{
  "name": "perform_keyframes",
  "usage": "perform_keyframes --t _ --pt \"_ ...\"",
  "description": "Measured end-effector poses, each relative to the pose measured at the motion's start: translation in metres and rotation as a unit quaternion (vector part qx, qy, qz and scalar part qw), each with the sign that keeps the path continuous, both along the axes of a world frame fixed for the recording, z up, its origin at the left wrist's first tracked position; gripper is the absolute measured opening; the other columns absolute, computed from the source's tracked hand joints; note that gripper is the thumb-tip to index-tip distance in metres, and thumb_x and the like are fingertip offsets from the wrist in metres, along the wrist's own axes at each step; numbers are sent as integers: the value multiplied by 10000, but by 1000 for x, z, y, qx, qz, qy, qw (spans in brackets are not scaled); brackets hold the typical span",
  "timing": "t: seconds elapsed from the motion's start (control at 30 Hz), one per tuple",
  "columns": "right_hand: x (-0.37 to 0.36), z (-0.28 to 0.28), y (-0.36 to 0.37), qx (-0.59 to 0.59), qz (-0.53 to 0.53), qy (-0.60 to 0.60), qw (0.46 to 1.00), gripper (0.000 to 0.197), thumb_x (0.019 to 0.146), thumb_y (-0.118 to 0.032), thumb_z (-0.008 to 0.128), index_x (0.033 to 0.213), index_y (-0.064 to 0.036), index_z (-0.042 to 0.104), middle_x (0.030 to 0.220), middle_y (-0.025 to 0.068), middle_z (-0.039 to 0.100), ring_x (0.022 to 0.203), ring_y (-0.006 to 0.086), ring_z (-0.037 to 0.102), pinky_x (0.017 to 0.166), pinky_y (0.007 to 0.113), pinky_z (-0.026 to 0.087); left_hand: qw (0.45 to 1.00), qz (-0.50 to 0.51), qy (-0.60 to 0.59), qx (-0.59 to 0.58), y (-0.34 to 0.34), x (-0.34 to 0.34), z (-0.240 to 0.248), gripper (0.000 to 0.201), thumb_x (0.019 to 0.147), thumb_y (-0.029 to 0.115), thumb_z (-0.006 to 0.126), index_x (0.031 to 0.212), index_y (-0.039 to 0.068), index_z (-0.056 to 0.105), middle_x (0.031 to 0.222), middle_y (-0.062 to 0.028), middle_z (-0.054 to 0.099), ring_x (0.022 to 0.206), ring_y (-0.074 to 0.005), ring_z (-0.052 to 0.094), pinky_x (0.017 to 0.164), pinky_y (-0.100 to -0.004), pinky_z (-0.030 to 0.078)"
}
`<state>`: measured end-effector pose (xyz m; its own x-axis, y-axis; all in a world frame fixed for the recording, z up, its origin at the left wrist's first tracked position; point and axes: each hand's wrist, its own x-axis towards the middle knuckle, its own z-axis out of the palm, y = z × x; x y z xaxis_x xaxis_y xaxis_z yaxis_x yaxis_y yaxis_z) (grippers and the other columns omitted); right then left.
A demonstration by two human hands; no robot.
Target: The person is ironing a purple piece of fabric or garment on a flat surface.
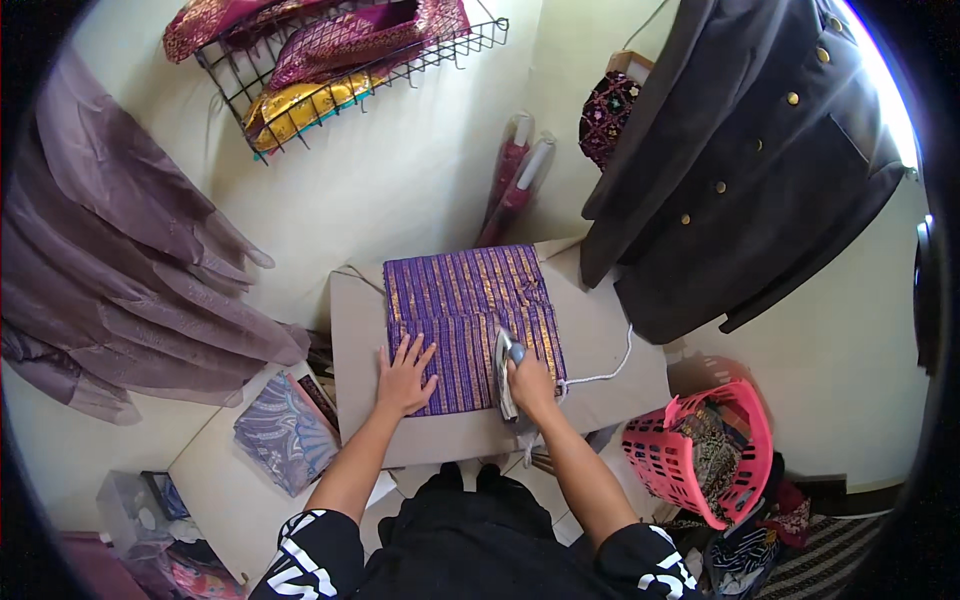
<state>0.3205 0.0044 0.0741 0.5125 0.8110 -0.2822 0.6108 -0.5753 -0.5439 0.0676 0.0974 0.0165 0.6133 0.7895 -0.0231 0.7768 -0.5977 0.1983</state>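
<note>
A purple cloth with gold stripes (460, 285) lies folded on a beige-covered ironing table (430, 440). Fingers spread, my left hand (405, 378) rests flat on the cloth's near left part. My right hand (530, 383) is wrapped round the handle of a clothes iron (507, 370). The iron sits on the near right part of the cloth, its tip pointing away from me. From beside my right hand a white cord (603, 377) runs over the table to the right. Some creases show in the cloth ahead of the iron.
A pink laundry basket (660, 465) holding clothes stands to the right. Above it hangs a dark jacket (740, 190) with gold buttons. Mauve garments (130, 230) hang at left, over a folded blue patterned cloth (287, 430). A wire rack (370, 85) with fabrics is on the wall.
</note>
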Motion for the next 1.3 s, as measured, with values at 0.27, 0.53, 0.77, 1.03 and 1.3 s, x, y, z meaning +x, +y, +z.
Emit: perform_keyframes --t 0.27,0.53,0.77,1.03,1.3 --pt "39 -11 34 17 14 -23 999 422 988 -361 596 1093 49 593 1031 317 685 978 496 660 864 579 513 999 32 32 -6 -7 17 0 732 930 467 582 1581 218 360 1666 -93 274 1543 -315 226 1192 -702 111" --pt "40 -8 -28 26 28 -9 999 396 979 -328 614 1097 45 552 975 334 683 926 527 657 828 615 510 1000 9 -22 14 -18 90 -12 750 937 477 564 1588 175 346 1665 -122 271 1543 -315 231 1205 -666 115" --pt "69 -6 5 11 1 -1 1000 396 983 -338 605 1107 36 569 1029 327 686 989 509 662 874 585 521 998 -46 -38 14 -26 144 -15 683 948 446 554 1571 227 381 1663 -76 289 1540 -305 241 1219 -627 162" --pt "76 0 -12 -23 -1 6 1000 380 987 -331 595 1114 27 576 1050 310 692 1003 507 662 883 570 525 998 -29 -49 9 -27 141 -11 689 929 422 580 1567 242 390 1644 -94 321 1525 -327 265 1221 -609 178" --pt "102 -12 4 24 -21 -3 999 406 987 -358 596 1099 32 584 1006 341 684 960 531 657 863 598 517 998 -32 -47 11 -28 146 -8 692 908 420 613 1548 236 424 1639 -99 332 1521 -346 270 1216 -611 196"
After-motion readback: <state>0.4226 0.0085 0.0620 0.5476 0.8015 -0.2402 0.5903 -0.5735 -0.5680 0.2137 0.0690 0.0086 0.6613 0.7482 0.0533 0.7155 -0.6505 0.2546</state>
